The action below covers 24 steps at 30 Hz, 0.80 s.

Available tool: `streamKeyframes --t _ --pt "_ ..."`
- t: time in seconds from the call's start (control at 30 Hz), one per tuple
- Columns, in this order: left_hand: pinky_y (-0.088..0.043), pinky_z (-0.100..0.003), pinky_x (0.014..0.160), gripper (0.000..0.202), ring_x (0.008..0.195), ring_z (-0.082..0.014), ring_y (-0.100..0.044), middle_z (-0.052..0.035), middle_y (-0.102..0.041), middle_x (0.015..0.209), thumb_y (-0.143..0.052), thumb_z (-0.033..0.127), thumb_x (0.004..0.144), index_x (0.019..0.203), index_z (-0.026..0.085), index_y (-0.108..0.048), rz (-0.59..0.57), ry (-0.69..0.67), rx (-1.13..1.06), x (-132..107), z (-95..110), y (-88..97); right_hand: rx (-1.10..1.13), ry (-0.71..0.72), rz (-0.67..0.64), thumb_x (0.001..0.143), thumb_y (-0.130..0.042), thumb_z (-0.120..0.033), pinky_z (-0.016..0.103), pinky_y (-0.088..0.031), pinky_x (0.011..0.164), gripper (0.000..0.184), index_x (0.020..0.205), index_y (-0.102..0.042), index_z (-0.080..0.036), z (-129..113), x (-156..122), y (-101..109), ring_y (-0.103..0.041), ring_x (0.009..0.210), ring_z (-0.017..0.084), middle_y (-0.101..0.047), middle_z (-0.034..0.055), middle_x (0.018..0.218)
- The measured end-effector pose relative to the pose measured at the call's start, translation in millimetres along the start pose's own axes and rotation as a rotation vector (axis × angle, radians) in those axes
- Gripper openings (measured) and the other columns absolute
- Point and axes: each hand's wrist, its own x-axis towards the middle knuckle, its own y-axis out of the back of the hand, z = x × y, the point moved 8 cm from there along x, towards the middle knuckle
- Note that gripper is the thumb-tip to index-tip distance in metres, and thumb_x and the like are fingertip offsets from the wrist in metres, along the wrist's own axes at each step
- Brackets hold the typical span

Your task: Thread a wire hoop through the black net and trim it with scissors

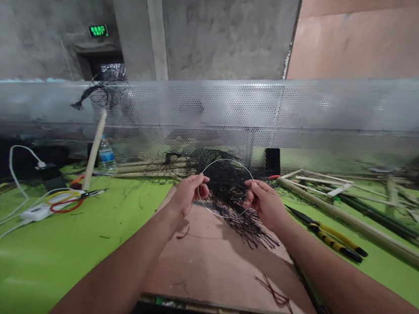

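A thin, pale wire ring (228,160) is held up in front of me over the board. My left hand (190,191) pinches its left side between thumb and fingers. On the opposite side, my right hand (263,202) grips the ring the same way. Behind and below the ring lies a heap of black, stringy fibres (237,221), partly seen through it. The fibres spread over the far part of a pinkish wooden board (203,273). Reddish-brown strands (278,298) rest at the board's near right corner.
Yellow-and-black long-nose pliers (327,235) lie right of my right hand. Bamboo poles (362,221) and sticks stretch farther right. On the left are a white power strip (44,210), cables and a water bottle (107,154). A perforated metal panel (230,108) stands behind the green table (107,246).
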Motion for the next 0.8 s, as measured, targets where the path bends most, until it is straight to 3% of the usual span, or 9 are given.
streamKeyframes --t 0.13,0.23,0.33,0.47,0.8 --pt "-0.033 -0.018 0.047 0.041 0.048 -0.0058 -0.046 -0.002 -0.058 0.062 -0.058 0.052 0.079 0.08 0.011 -0.064 -0.09 0.044 0.108 0 -1 -4.2 0.042 0.007 0.056 0.078 -0.064 -0.041 0.026 -0.045 0.05 0.027 0.093 -0.057 -0.02 1 4 10 -0.049 0.049 0.01 -0.048 -0.0048 0.058" --pt "-0.024 -0.018 0.042 0.046 0.043 -0.0038 -0.036 -0.0005 -0.055 0.062 -0.05 0.056 0.082 0.091 0.013 -0.065 -0.176 0.089 0.059 -4 -2 -10.5 0.098 -0.003 0.088 0.076 -0.066 -0.039 0.025 -0.044 0.047 0.024 0.089 -0.057 -0.02 1 6 14 -0.046 0.048 0.01 -0.047 -0.0048 0.058" --pt "-0.033 -0.019 0.046 0.046 0.048 -0.0063 -0.045 -0.0029 -0.059 0.07 -0.049 0.055 0.083 0.1 0.015 -0.063 -0.272 0.145 -0.031 -11 -4 -20.5 0.131 0.018 0.136 0.077 -0.065 -0.036 0.025 -0.044 0.047 0.019 0.085 -0.056 -0.021 -2 7 19 -0.044 0.049 0.009 -0.045 -0.0047 0.058" --pt "-0.041 -0.022 0.054 0.032 0.055 -0.008 -0.052 -0.0041 -0.06 0.076 -0.061 0.043 0.08 0.094 0.015 -0.063 -0.377 0.149 -0.073 -17 -7 -32.9 0.147 0.02 0.181 0.078 -0.063 -0.032 0.026 -0.046 0.05 0.014 0.081 -0.055 -0.021 -4 7 24 -0.045 0.05 0.01 -0.044 -0.0042 0.059" --pt "-0.041 -0.021 0.05 0.029 0.05 -0.0089 -0.054 -0.0046 -0.063 0.068 -0.063 0.04 0.079 0.084 0.012 -0.063 -0.283 0.134 -0.044 -10 -12 -23.8 0.166 -0.039 0.13 0.078 -0.064 -0.032 0.025 -0.046 0.051 0.015 0.083 -0.055 -0.021 5 7 20 -0.044 0.051 0.009 -0.044 -0.0046 0.059"
